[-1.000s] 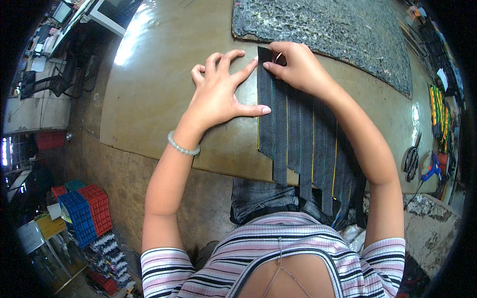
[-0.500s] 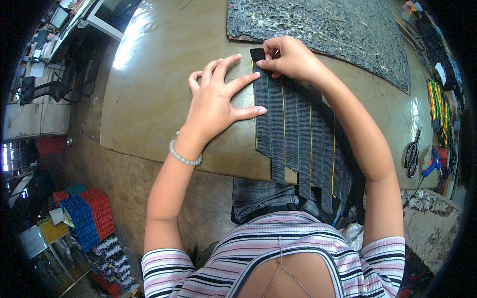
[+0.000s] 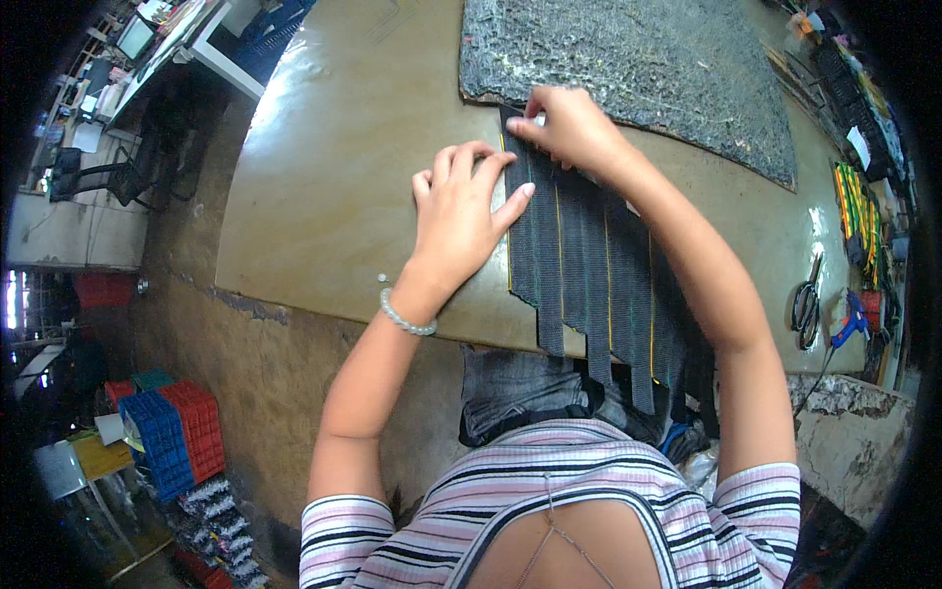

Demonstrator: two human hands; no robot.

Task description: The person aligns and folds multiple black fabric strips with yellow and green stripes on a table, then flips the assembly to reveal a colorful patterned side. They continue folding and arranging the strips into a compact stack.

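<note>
Dark webbing strips (image 3: 579, 265) with thin yellow and green lines lie side by side on the brown tabletop, their lower ends uneven and hanging over the near edge. My right hand (image 3: 574, 126) is closed at the far end of the leftmost strip, pinching the black strip end (image 3: 506, 116) between thumb and fingers. Part of that end is hidden by the fingers. Along the strips' left edge rests my left hand (image 3: 461, 201), open, with thumb and index fingertip touching the webbing and the other fingers on the table.
A thick grey speckled mat (image 3: 628, 79) lies just beyond the strips. To the right are black scissors (image 3: 807, 309), a blue glue gun (image 3: 852, 319) and a bundle of yellow-green straps (image 3: 856, 221). Blue and red crates (image 3: 157, 442) stand on the floor at left.
My left hand has moved right, closer to the strips, with its fingers less spread. My right hand stays at the far end of the leftmost strip. The view has shifted slightly.
</note>
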